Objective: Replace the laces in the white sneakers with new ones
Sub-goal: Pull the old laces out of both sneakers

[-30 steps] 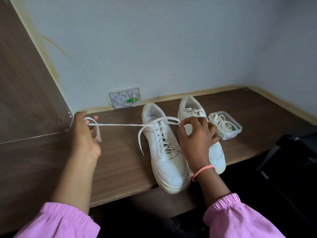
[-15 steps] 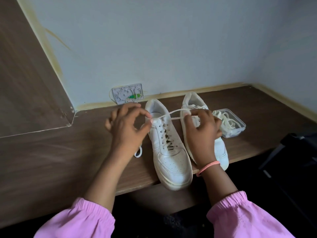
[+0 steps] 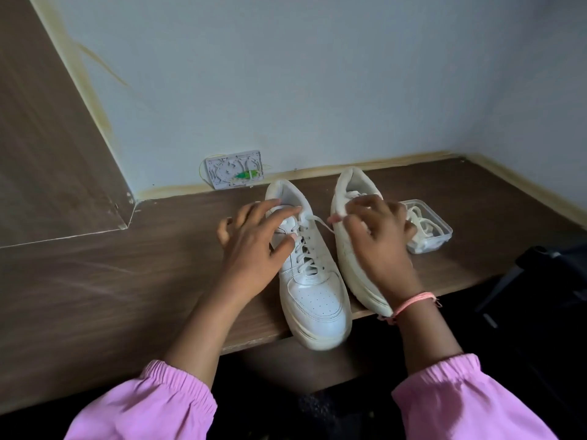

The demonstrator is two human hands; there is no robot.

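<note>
Two white sneakers stand side by side on the brown wooden shelf [image 3: 127,281], toes toward me. The left sneaker [image 3: 314,300] is laced, and its toe overhangs the shelf's front edge. My left hand [image 3: 254,249] lies over its collar with fingers spread, the thumb against the upper eyelets. A white lace [image 3: 317,221] runs from the top eyelet to the right. My right hand [image 3: 378,242] pinches that lace's end between thumb and forefinger, covering much of the right sneaker [image 3: 349,185].
A clear plastic container [image 3: 441,236] holding more white laces sits right of the shoes. A white wall plate [image 3: 233,169] is fixed at the shelf's back. A wooden panel rises at left, and a dark object [image 3: 540,274] lies beyond the right edge.
My left hand let go of the long lace pulled out to the left and came back to the left sneaker's top. My right hand stayed at the lace near the eyelets.
</note>
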